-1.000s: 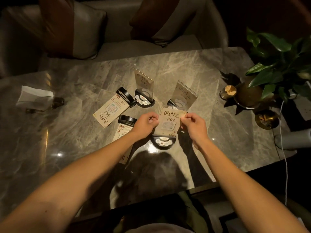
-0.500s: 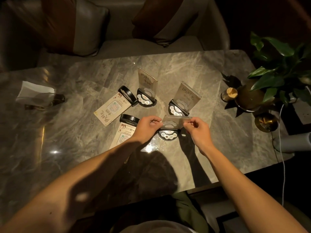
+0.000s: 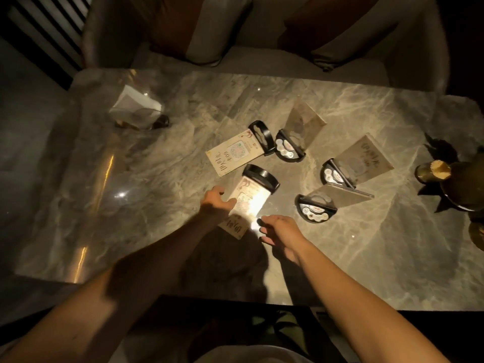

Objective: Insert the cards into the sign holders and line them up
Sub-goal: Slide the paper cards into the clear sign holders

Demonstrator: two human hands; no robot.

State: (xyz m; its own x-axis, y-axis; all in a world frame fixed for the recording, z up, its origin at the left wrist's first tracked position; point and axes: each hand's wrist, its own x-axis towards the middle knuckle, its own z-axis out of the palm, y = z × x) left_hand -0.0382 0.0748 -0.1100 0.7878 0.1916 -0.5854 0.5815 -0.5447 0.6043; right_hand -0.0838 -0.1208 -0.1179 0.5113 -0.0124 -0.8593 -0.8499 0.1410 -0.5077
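Head view: both hands [image 3: 218,204] left the stood holder [image 3: 315,209] for a flat card [image 3: 248,203]

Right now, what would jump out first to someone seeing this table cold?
Probably the bright glare on the card lying flat at the middle of the marble table, with the left hand on it and the right hand beside it. Then three upright sign holders to the right.
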